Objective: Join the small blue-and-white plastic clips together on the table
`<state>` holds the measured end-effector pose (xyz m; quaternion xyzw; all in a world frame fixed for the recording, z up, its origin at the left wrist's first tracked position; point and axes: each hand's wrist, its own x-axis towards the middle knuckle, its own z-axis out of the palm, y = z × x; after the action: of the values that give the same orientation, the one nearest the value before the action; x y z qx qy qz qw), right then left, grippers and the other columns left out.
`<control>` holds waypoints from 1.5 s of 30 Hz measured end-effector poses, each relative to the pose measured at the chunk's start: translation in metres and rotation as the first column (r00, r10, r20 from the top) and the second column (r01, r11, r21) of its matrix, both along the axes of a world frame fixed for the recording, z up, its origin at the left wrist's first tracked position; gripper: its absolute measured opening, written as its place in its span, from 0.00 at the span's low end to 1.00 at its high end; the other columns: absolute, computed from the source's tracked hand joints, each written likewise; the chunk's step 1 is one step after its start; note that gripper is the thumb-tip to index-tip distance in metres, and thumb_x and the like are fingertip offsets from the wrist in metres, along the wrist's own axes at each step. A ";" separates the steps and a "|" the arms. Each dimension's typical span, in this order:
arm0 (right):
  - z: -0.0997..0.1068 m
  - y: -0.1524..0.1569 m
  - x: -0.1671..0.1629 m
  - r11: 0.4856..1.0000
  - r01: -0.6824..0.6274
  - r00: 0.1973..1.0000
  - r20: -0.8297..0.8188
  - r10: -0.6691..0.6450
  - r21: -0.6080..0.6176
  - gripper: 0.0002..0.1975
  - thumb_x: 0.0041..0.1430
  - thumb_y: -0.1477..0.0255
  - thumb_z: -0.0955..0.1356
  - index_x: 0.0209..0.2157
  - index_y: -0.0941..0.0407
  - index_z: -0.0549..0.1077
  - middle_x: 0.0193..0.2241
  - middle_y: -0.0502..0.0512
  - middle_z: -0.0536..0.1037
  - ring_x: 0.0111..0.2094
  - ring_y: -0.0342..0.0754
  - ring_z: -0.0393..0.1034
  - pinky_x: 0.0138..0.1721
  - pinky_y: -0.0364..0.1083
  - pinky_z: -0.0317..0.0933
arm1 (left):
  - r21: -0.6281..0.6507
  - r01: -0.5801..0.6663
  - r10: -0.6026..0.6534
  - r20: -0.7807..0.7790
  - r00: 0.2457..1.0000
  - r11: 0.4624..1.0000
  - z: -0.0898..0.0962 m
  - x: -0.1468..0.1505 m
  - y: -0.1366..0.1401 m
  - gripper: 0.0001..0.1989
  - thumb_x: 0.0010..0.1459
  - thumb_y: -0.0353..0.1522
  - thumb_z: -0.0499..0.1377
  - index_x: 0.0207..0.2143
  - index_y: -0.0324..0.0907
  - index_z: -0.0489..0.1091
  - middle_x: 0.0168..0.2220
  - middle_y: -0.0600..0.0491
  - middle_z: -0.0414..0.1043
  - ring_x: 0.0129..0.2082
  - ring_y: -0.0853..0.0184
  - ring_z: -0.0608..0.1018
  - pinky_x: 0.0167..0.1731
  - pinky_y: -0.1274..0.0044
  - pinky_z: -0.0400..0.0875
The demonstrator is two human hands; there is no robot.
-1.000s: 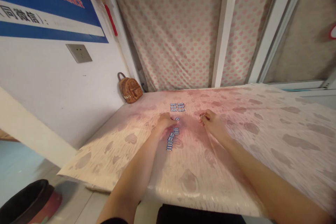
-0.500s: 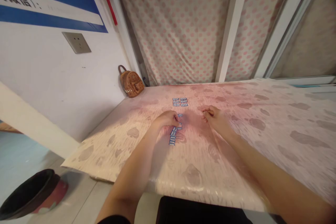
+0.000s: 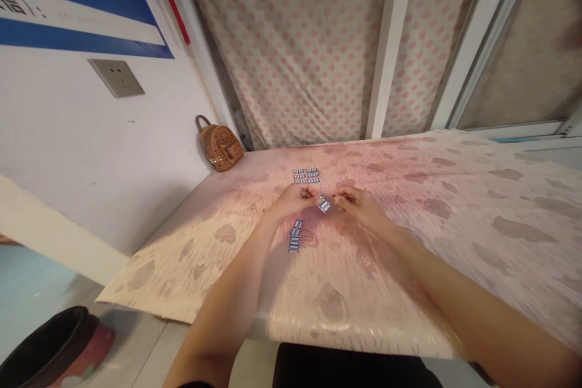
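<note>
A small blue-and-white card [image 3: 324, 204] is pinched at its left edge by my left hand [image 3: 295, 200], held tilted above the table. Just right of the card is my right hand [image 3: 357, 203], thumb and fingertips pressed together; whatever may be between them is too small to make out. Several similar blue-and-white pieces [image 3: 295, 237] lie in an overlapping slanted row, nearer to me than the left hand. Beyond my hands, more such pieces [image 3: 307, 176] are laid out in two neat columns of short rows.
A pink-and-cream patterned cloth [image 3: 331, 303] covers the table. A brown mini backpack [image 3: 222, 147] stands at the back left corner against the wall. A dark-rimmed bin [image 3: 59, 345] is on the floor at left. A dotted curtain [image 3: 300, 54] hangs behind the table.
My left hand has lifted the card from the top of the slanted row. My right hand has moved left, close to the card. The view has shifted slightly right.
</note>
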<state>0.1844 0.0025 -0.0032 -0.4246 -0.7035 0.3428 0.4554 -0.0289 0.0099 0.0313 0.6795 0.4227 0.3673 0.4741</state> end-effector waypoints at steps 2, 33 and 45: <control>0.004 -0.004 -0.002 0.999 -0.042 0.999 0.003 0.042 0.011 0.11 0.56 0.61 0.67 0.32 0.53 0.75 0.30 0.52 0.79 0.31 0.47 0.72 0.35 0.46 0.64 | 0.020 0.028 -0.028 0.000 1.000 0.999 0.001 0.008 -0.004 0.18 0.45 0.39 0.72 0.28 0.36 0.70 0.26 0.54 0.73 0.28 0.72 0.74 0.33 0.78 0.67; 0.014 0.001 0.014 0.977 0.150 0.930 -0.313 -0.192 -0.154 0.13 0.54 0.58 0.70 0.29 0.54 0.69 0.29 0.54 0.78 0.28 0.45 0.72 0.34 0.46 0.69 | 0.256 -0.333 0.421 -0.560 0.714 0.907 -0.034 -0.032 0.030 0.10 0.48 0.36 0.69 0.30 0.40 0.75 0.30 0.53 0.76 0.31 0.68 0.76 0.31 0.80 0.64; 0.014 0.000 0.011 0.972 0.159 0.928 -0.310 -0.208 -0.175 0.12 0.55 0.60 0.67 0.28 0.55 0.74 0.27 0.55 0.78 0.26 0.45 0.70 0.32 0.46 0.69 | 0.092 -0.327 0.339 -0.187 0.922 0.941 -0.030 -0.024 0.028 0.05 0.51 0.30 0.64 0.30 0.37 0.73 0.28 0.53 0.76 0.28 0.71 0.75 0.30 0.81 0.66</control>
<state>0.1952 0.0021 0.0111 -0.4583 -0.5484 0.4147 0.5632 -0.0525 0.0374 0.0017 0.6450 0.5663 0.3848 0.3395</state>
